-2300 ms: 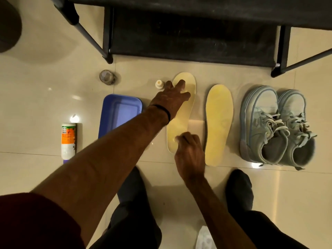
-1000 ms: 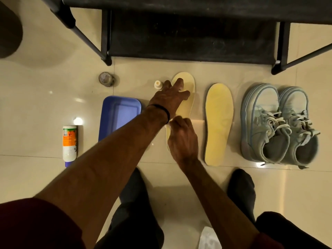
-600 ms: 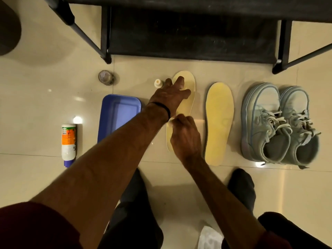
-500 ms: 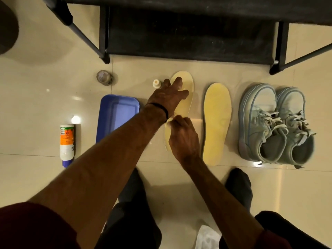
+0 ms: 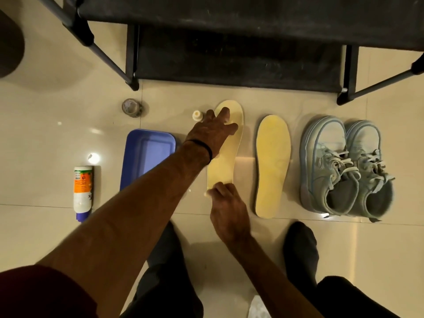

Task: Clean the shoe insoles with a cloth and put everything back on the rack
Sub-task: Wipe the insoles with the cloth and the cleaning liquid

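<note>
Two pale yellow insoles lie side by side on the tiled floor. My left hand [image 5: 214, 131] presses flat with straight fingers on the toe end of the left insole [image 5: 223, 166]. At that insole's heel end, my right hand [image 5: 226, 210] is knuckles up, fingers curled round a small pale cloth that barely shows at the fingertips. The right insole [image 5: 273, 166] lies untouched. A pair of grey-blue sneakers [image 5: 344, 166] stands to its right. The black shoe rack [image 5: 229, 42] is directly behind them.
A blue tray [image 5: 146, 154] lies left of the insoles, with a white-and-orange bottle [image 5: 83, 189] on its side further left. Near the rack leg are a small round jar [image 5: 131, 107] and a small white cap [image 5: 197, 115]. My dark-socked feet [image 5: 300, 251] stand close below, a white scrap [image 5: 258, 306] between them.
My right hand has slid back from the middle of the left insole down to its heel end. My left hand has stayed on the toe end.
</note>
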